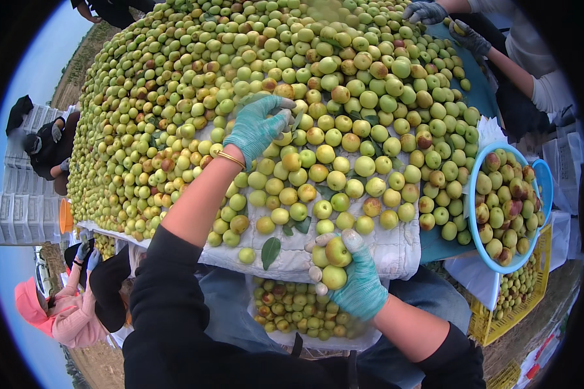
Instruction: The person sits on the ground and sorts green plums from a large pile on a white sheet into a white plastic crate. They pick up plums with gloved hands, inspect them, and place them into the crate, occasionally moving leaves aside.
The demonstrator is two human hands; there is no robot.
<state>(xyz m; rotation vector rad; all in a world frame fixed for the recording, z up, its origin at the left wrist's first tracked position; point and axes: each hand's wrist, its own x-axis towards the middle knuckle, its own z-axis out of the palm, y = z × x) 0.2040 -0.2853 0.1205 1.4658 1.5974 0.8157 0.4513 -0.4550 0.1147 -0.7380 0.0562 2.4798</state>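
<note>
Two green-and-brown jujubes point(337, 253) rest in my right hand point(362, 285), whose gloved fingers and thumb curl around them. It hovers over the front edge of the white quilted cloth point(396, 249). Farther off and to the left, my left hand point(256, 126) reaches down into the spread of jujubes point(331, 159), its fingers bent and close together; what they hold, if anything, is hidden. Both hands wear teal gloves with grey fingertips, and a gold bangle point(230, 159) circles my left wrist. A dark green leaf point(270, 253) lies on the cloth between my arms.
Below the cloth's edge, at my lap, a lined container point(256, 324) holds more jujubes. A blue-rimmed basket point(475, 220) of browner fruit stands at right, above a yellow crate point(542, 279). Co-workers' gloved hands point(472, 37) are at the far right; a person in pink point(71, 314) sits at left.
</note>
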